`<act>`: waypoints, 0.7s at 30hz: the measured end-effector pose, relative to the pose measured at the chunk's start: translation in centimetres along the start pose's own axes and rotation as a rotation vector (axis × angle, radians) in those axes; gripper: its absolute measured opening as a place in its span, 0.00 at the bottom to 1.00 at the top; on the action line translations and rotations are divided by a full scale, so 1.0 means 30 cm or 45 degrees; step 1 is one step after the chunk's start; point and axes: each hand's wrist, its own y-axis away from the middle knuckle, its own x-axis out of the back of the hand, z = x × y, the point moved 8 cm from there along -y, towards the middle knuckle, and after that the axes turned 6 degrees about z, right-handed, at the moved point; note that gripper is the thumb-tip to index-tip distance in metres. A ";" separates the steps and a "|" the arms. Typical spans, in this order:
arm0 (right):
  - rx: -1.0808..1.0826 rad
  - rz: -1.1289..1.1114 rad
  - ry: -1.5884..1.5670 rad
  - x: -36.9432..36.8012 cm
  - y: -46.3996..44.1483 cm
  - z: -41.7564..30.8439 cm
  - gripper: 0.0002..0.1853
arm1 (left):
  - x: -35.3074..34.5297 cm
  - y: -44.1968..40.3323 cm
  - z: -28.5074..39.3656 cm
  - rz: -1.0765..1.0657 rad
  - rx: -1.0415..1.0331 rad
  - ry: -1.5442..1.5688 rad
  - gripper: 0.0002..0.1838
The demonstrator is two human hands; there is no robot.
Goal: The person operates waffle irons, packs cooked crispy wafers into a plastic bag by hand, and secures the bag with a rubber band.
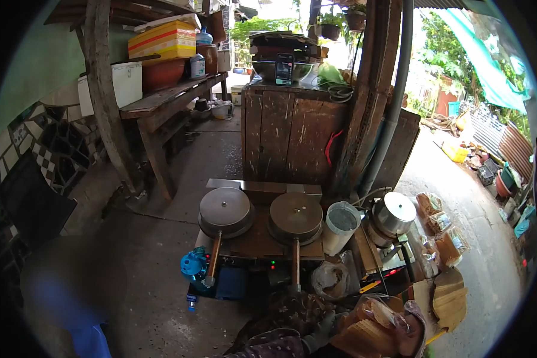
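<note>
While filled bags (450, 247) sit right of centre, wafers (363, 338) at bottom centre seem partly bagged.
Left hand (321, 333) lies beside them; either hand's finger spread cannot be told.

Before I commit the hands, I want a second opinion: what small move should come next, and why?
Probably smooth the clear plastic with the left hand: the plastic looks crumpled over the tan ridged pieces, and that hand is close beside them.
</note>
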 end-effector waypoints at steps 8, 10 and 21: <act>-0.166 0.052 0.062 0.004 0.021 0.117 0.18 | -0.007 -0.013 0.010 0.015 0.006 0.018 0.17; -0.146 0.045 0.039 0.009 0.019 0.129 0.18 | -0.007 -0.014 0.013 0.024 0.012 0.032 0.17; -0.134 0.135 -0.012 0.026 -0.016 0.025 0.12 | 0.065 0.042 0.047 0.098 -0.139 -0.047 0.17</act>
